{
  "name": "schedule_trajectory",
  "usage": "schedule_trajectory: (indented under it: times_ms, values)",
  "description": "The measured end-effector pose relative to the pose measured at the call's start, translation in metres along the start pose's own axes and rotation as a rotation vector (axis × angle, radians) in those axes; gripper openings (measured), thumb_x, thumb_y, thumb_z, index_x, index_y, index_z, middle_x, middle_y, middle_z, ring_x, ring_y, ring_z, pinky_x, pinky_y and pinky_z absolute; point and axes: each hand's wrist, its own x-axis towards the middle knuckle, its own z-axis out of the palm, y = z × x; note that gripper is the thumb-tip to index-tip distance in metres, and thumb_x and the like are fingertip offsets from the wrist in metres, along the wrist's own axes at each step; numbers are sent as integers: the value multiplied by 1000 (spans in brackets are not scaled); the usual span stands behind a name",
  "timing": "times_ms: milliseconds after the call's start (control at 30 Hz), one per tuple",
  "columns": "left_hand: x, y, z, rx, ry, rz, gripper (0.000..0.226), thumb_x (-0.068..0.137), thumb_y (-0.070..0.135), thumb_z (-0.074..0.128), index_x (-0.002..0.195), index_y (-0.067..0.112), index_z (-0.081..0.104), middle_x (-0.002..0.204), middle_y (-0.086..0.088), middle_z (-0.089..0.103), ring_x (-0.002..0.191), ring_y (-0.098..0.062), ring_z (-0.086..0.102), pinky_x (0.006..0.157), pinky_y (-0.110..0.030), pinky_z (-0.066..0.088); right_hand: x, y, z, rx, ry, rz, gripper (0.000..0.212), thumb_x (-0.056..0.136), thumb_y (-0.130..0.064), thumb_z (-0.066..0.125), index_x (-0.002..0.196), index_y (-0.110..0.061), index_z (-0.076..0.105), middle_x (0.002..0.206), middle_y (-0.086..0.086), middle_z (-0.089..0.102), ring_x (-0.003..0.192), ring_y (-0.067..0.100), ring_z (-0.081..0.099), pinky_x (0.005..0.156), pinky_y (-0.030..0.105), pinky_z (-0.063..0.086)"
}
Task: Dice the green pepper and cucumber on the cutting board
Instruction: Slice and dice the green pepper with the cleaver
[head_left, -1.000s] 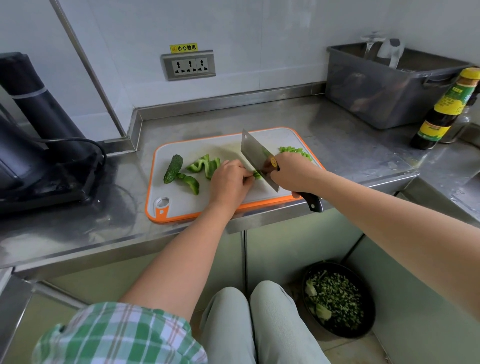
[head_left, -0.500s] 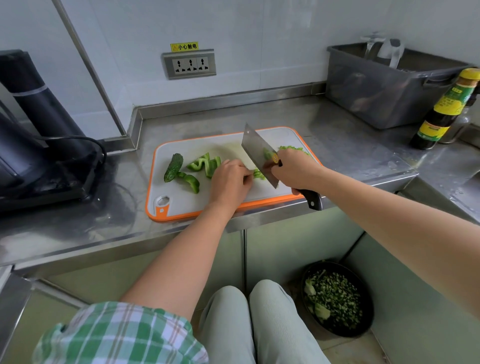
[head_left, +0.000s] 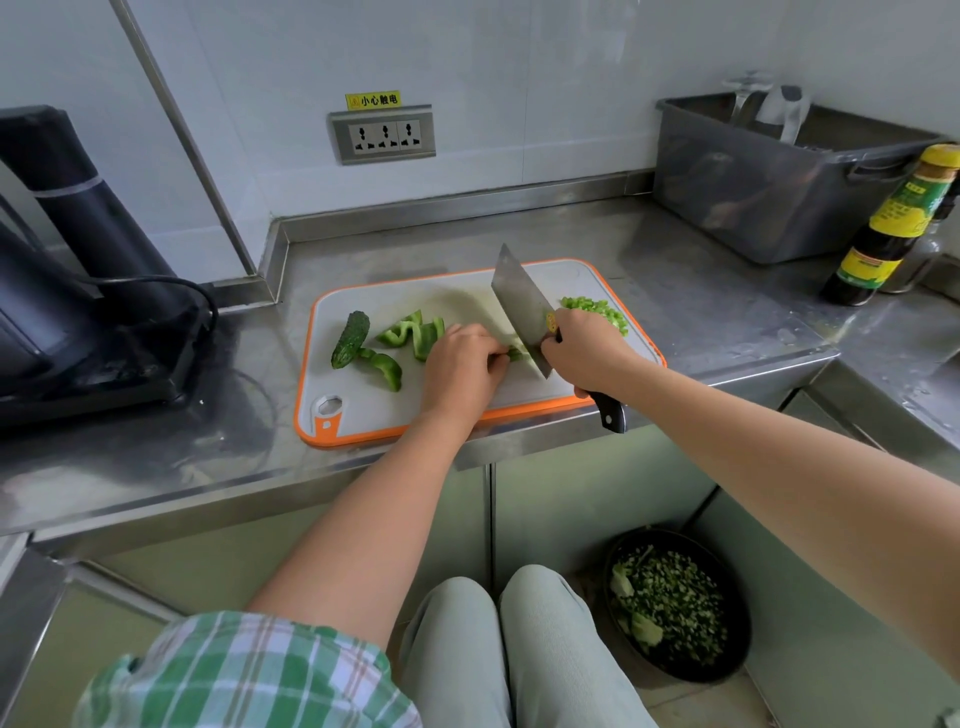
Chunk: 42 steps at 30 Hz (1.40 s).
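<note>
1. Green pepper strip (head_left: 515, 354) lies near the middle of the cutting board (head_left: 363, 415). It is pinned under the curled fingertips of the left hand (head_left: 460, 369), and only a short end shows between hand and blade.
2. Grip: the right hand (head_left: 584, 351) is wrapped round the cleaver (head_left: 519, 306) where blade meets handle (the black handle end sticks out past the board's front edge). The blade is tilted, heel low beside the strip and tip raised toward the wall.
3. Done so far: a diced pile (head_left: 597, 312) sits at the board's far right, behind the right hand.
4. Waiting, left of the left hand: several larger pepper pieces (head_left: 410, 332) and the cucumber (head_left: 350, 339). The cucumber is dark, bumpy and in one piece, just touching a pepper piece.
5. Step, as I judge it: cross-cutting the strip into dice. The pepper looks partly done and the cucumber not yet begun.
6. Next move calls for a short drop of the blade close beside the knuckles, with fingertips tucked under and creeping leftward. The strip end is short, so there is little to hold (mind the fingers). After that, a fresh pepper piece needs drawing in.
</note>
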Motion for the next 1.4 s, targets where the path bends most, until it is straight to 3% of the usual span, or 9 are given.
schedule_trajectory:
  times_ms: [167,267,467,600,800,933,1200,1400]
  values:
    - [0,2,-1,3,-4,-16,13,81,10,68,89,14,78,80,-6,68,80,-30,56,66,-33,44,-6,-6,-14,-50,-83,-7,14,91,-6,40,77,-6,41,67,10,49,39,21,53,33,18,32]
    - [0,0,-2,20,-15,-3,11,81,11,68,84,14,78,79,-6,67,79,-31,55,65,-36,44,-7,-8,-13,-77,-123,-12,19,90,-5,40,72,-8,38,65,11,49,37,20,52,31,17,33]
    - [0,0,-1,21,-20,-13,13,81,13,67,85,17,79,80,-6,67,77,-31,53,63,-35,42,-1,-11,-7,-101,-113,-10,20,90,-5,40,70,-9,39,61,8,51,36,20,52,35,20,36]
    - [0,1,-2,12,-15,-26,11,80,12,69,84,15,78,76,-7,64,77,-31,53,60,-29,29,0,-5,2,-9,-36,4,22,90,-7,40,70,-13,35,66,7,48,39,22,54,37,21,33]
    - [1,2,-1,-36,-10,-61,14,81,10,68,92,12,77,86,-7,71,87,-28,58,72,-32,42,-5,-4,-11,19,-50,1,20,92,-8,39,73,-11,36,65,8,48,36,19,53,29,14,29]
    - [0,3,-1,-18,-16,-55,12,80,8,67,85,12,77,81,-7,69,80,-30,56,68,-35,42,-9,-10,-12,-41,-118,4,16,91,-6,38,75,-8,39,67,11,49,39,21,53,33,17,33]
    - [0,3,-3,5,-21,-47,7,80,12,69,80,12,77,76,-7,65,76,-30,53,62,-31,32,-5,-12,2,-71,-43,-12,22,90,-6,40,69,-12,35,70,10,49,45,24,53,43,27,41]
    - [0,2,-2,-18,-12,-61,10,81,11,69,85,12,78,79,-7,68,80,-31,56,66,-33,40,-5,-5,-6,22,-25,5,17,92,-9,39,75,-9,37,66,7,46,44,25,56,36,21,34]
